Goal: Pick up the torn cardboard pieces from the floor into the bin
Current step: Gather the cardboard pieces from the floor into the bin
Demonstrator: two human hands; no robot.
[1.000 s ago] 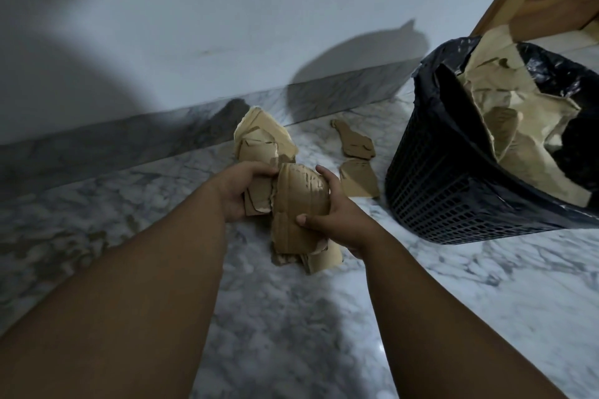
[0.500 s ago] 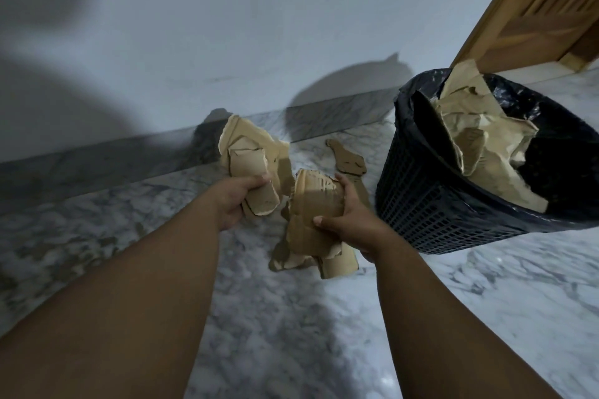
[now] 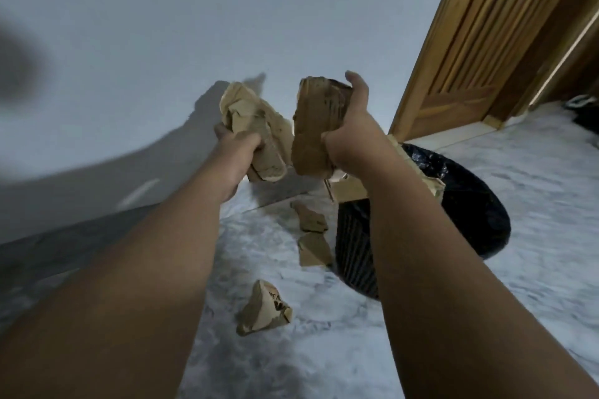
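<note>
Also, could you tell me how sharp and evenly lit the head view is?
Head view: motion blur smears the marble floor and bin; cardboard in the left hand and right hand is soft; broad shadows fall on the wall; wide-angle distortion tilts the door frame.

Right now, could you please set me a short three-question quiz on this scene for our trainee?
1. True or false: the left hand grips a crumpled cardboard wad, and the right hand grips a folded cardboard piece.
2. How many loose torn pieces lie on the marble floor?
3. The black bin is: A) left of the left arm; B) partly hidden behind the right forearm; C) tipped upside down.

Key: 1 true; 2 three; 3 B.
</note>
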